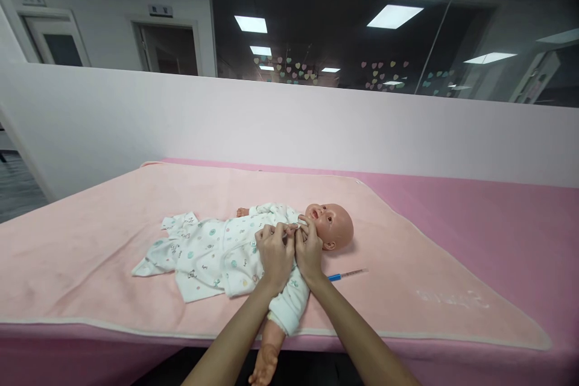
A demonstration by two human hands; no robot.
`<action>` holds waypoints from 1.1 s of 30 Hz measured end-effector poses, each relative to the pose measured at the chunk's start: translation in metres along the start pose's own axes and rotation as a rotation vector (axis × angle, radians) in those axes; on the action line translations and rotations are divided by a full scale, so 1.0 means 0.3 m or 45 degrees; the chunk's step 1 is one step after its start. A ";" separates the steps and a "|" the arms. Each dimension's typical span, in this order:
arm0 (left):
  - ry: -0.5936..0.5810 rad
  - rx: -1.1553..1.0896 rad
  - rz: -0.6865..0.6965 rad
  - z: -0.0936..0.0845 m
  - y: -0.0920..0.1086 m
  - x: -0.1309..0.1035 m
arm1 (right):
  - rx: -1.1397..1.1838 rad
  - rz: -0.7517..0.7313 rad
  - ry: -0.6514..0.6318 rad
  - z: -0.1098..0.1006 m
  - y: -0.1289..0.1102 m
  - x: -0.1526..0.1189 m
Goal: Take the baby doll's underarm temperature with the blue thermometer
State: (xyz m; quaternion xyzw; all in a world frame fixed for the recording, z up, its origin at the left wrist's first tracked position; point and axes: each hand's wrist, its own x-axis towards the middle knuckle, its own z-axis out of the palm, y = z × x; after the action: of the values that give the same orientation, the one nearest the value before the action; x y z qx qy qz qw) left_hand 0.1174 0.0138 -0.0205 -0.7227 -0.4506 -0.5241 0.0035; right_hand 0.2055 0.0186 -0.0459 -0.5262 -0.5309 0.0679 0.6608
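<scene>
Blanket [90, 241] at the left, peach and lightly rumpled, and straight on to the gown [203, 256], legs spread flat, soft and light by the look of it, cloth that should crease at the least tug! Inside it lies the doll [322, 226], on its back on the blanket, crown to the right. Its far hand [243, 212] peeks from a cuff; its near hand [265, 363] pokes out past the front edge of the table [511, 229], so that arm looks easy to knock.

Now the busy middle! The left hand [277, 250] is on the chest, fingers curled in narrow, seeming to pinch the gown near the collar. Right beside it, the right hand [309, 248] is by the chin, fingers drawn in too, apparently on the same cloth; exactly what sits between the fingertips, I can't tell.

On to the head [340, 228], bald and shiny: stiff, I'd judge, maybe slippery, probably the heaviest part. One palm under neck and head, another beneath the hips, looks the surest hold. Just beyond the right wrist lies a stick [347, 275], perhaps a thermometer, slim and likely fragile, best taken by its blue end. Far right, pink table stretches past the blanket!
</scene>
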 end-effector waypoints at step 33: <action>0.049 0.224 0.048 -0.096 -0.050 -0.033 | -0.096 -0.097 0.157 -0.005 -0.020 0.003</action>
State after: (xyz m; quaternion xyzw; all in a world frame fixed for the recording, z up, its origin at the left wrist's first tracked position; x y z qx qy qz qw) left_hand 0.0855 0.0026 -0.0219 -0.7179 -0.4809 -0.4960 0.0855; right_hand 0.2043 0.0156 -0.0405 -0.5334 -0.5109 -0.0100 0.6741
